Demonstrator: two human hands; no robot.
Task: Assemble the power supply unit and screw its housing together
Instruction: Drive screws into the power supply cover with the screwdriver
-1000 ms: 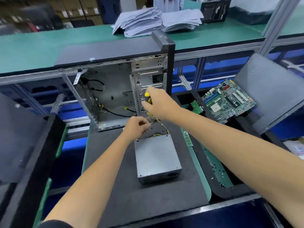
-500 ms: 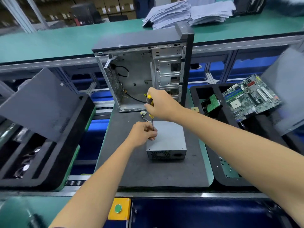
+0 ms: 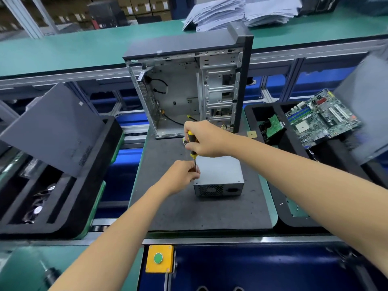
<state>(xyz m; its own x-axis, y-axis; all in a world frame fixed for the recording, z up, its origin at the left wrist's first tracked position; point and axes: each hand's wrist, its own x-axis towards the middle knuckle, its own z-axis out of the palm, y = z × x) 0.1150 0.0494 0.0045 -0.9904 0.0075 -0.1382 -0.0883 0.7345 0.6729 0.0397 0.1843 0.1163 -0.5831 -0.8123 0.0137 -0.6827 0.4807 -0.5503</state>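
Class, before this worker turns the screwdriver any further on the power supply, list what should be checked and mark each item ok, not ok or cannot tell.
1. Right hand grips screwdriver handle: ok.
2. Left hand steadies the shaft: ok.
3. Screwdriver upright over power supply: ok.
4. Tip seated in a screw: cannot tell, hidden by fingers.
5. Power supply flat on grey mat: ok.

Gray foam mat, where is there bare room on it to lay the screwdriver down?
The gray foam mat is bare in front of the power supply unit, toward its near edge, and left of the left hand. It is crowded between the unit and the computer case, under the right hand gripping the screwdriver.
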